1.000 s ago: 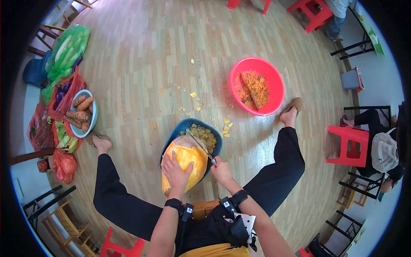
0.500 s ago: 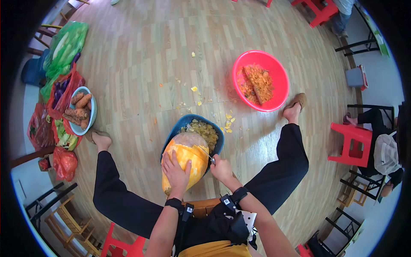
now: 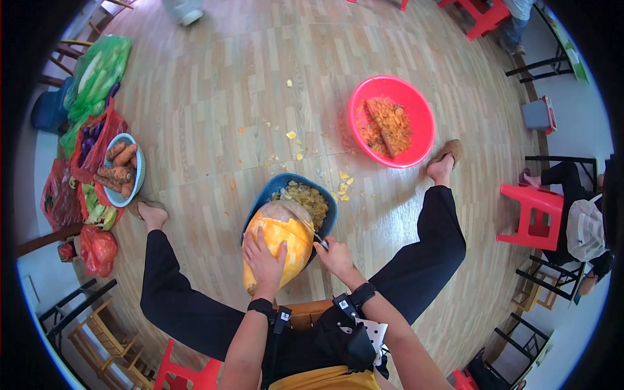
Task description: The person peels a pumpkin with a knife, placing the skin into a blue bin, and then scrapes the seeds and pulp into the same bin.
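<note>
A large peeled orange pumpkin (image 3: 286,237) leans into a blue basin (image 3: 323,222) on the floor between my legs. My left hand (image 3: 263,260) presses flat on its near side and steadies it. My right hand (image 3: 335,255) grips a knife (image 3: 310,231) whose blade lies against the pumpkin's upper right side. Yellowish peelings (image 3: 307,197) fill the far part of the basin.
A pink basin (image 3: 421,123) with orange scraps stands to the far right. A bowl of carrots (image 3: 118,170) and bags of vegetables (image 3: 97,71) line the left. Peel bits litter the floor. Red stools (image 3: 534,218) and a seated person are at the right.
The knife has slid down along the pumpkin's right side, toward me. The left hand stays on the pumpkin. Someone's feet have come into view at the top left.
</note>
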A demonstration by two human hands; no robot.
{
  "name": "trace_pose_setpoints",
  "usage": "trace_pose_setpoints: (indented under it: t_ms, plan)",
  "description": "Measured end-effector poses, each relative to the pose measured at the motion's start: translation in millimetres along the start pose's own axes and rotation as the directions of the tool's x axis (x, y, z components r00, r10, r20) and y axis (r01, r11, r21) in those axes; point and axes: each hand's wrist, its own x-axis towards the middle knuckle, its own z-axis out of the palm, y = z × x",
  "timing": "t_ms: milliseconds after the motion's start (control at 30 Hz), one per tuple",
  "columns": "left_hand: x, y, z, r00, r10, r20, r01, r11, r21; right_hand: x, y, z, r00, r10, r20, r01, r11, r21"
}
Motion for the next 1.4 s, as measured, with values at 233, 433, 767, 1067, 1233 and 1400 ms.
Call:
trace_pose_setpoints:
  t_ms: [233, 433, 767, 1067, 1233, 1400]
  plan:
    - [0.4, 1.1, -2.0, 1.0, 0.014, -0.009, -0.014, 1.0, -0.001, 4.3, 2.5, 1.0, 1.0, -0.006, 0.008, 0.006, 1.0, 0.024]
    - [1.4, 0.5, -1.0, 1.0, 0.007, 0.007, -0.007, 1.0, -0.012, -5.7, 3.6, 6.7, 0.99, -0.136, -0.039, 0.132, 0.986, -0.097]
    - [2.2, 2.0, -4.4, 1.0, 0.016, 0.0, -0.016, 0.999, -0.029, -4.2, -12.1, 3.9, 0.974, -0.223, 0.041, 0.225, 0.926, -0.303]
    - [-3.7, -4.4, -3.5, 0.999, 0.032, -0.021, -0.032, 0.999, 0.009, 21.7, -9.8, 10.7, 0.998, -0.045, 0.043, 0.056, 0.952, -0.301]
    - [-5.5, -1.8, 6.9, 0.999, 0.045, -0.001, -0.045, 0.997, 0.055, 9.2, -6.5, -0.7, 0.993, -0.06, 0.103, 0.086, 0.961, -0.264]
    - [-1.2, 4.3, 2.1, 0.999, 0.02, 0.035, -0.02, 1.0, 0.01, -8.3, -19.4, -3.9, 0.988, -0.106, 0.109, 0.133, 0.948, -0.289]
